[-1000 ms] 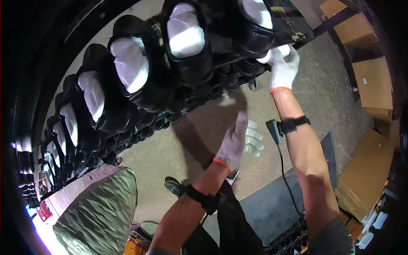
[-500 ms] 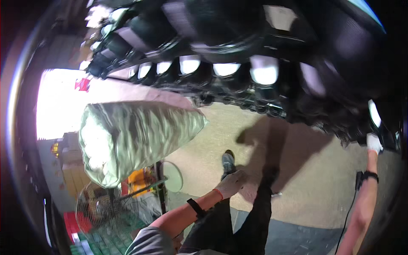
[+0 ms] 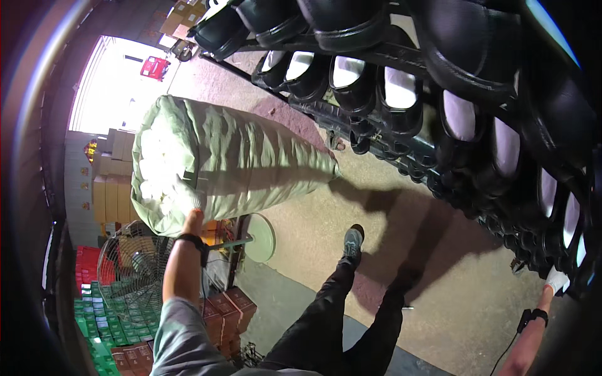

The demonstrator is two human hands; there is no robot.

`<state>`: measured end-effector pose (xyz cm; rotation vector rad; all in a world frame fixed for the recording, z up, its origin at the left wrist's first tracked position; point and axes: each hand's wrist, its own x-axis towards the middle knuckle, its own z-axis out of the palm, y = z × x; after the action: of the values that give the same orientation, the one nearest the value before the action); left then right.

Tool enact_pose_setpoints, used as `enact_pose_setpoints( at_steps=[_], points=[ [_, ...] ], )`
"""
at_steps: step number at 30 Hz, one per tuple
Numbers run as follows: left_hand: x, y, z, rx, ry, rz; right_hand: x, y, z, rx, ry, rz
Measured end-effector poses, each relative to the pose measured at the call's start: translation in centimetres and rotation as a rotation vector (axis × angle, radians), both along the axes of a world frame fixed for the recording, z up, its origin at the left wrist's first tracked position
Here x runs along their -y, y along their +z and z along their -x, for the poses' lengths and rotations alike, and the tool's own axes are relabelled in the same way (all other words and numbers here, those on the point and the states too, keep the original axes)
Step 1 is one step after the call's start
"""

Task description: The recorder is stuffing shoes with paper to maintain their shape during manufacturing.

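Pale green woven sack (image 3: pixel 232 156): a long, stuffed bag lying tilted above the concrete floor (image 3: pixel 439 276), its open mouth turned toward the person and showing white filling.
Left hand (image 3: pixel 188 203): gloved in white and raised to the mouth of the sack; it touches or reaches into the filling. Whether the fingers are closed on anything cannot be told, since the glove blends with the white contents.
Right hand (image 3: pixel 555 279): gloved in white with an orange cuff, stretched far to the side at the low end of the boot rack (image 3: pixel 401 59); it rests against the rack, but its fingers are too small and too near the picture's rim to read as spread or closed.
Wristbands: a dark band sits on each forearm, the right one trailing a thin cable.
Boot rack: a dark metal frame carrying rows of black boots (image 3: pixel 401 94) with white stuffing in their openings; it runs from upper left to the right edge.
Legs: dark trousers and one grey shoe (image 3: pixel 352 241), planted on the floor between sack and rack.
Surroundings: a wire-guarded floor fan (image 3: pixel 135 266), stacked red and green boxes (image 3: pixel 110 319), brown cartons (image 3: pixel 110 194), and a bright doorway beyond.
Step in hand, as judged: drawing filling from the sack while the other hand stays at the boots.
Next move, as judged: calls for a firm handful of filling and a long carry across to the rack.
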<state>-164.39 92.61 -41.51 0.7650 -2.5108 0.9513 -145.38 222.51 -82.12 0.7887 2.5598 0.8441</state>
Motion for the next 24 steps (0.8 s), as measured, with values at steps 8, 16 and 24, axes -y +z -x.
enact_pose_setpoints(
  at_steps=[8,16,24],
  points=[
    [-3.6,0.2,0.9,0.150,0.223,-0.335,-4.1,2.6,2.7,-0.371,0.087,0.240],
    [-2.8,-0.2,-3.0,0.289,0.339,-0.308,16.1,1.6,17.5,-0.264,0.187,0.249],
    [-2.3,6.8,-7.1,0.141,-0.235,-0.341,16.0,4.7,18.9,-0.120,0.189,0.056]
  ],
)
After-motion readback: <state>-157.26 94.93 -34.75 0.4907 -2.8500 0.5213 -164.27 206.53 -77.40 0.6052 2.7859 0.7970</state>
